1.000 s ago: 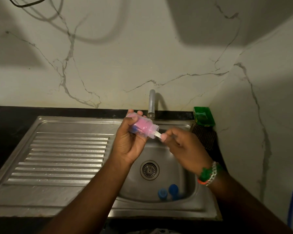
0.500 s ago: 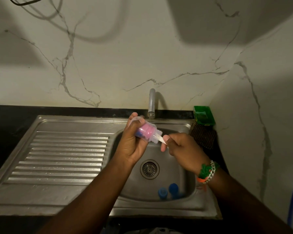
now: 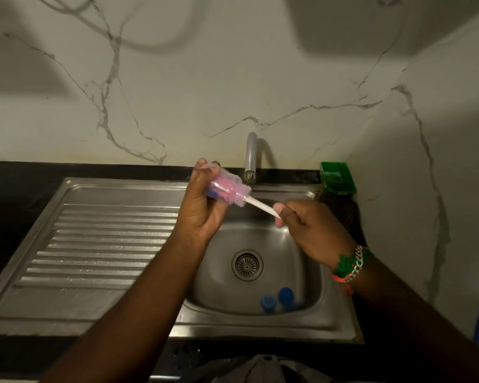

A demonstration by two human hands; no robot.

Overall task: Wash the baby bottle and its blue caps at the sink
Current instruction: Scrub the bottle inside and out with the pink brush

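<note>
A clear baby bottle [image 3: 227, 189] lies tilted above the sink basin, mouth pointing right — a pink brush [image 3: 228, 187] fills it. Two blue caps [image 3: 277, 299] sit side by side on the basin floor.

Over the sink [image 3: 116, 305]: left hand [image 3: 202, 214] grips clear baby bottle [image 3: 227, 189], pink brush head inside. Right hand [image 3: 313, 230] pinches white brush handle [image 3: 262, 207]. Two blue caps [image 3: 277, 299] lie in the sink, near the drain [image 3: 247, 265].

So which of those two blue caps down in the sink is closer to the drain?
The right-hand blue cap. It sits a little farther up the basin toward the drain, while the left-hand blue cap lies lower, nearer the sink's front edge.
</note>
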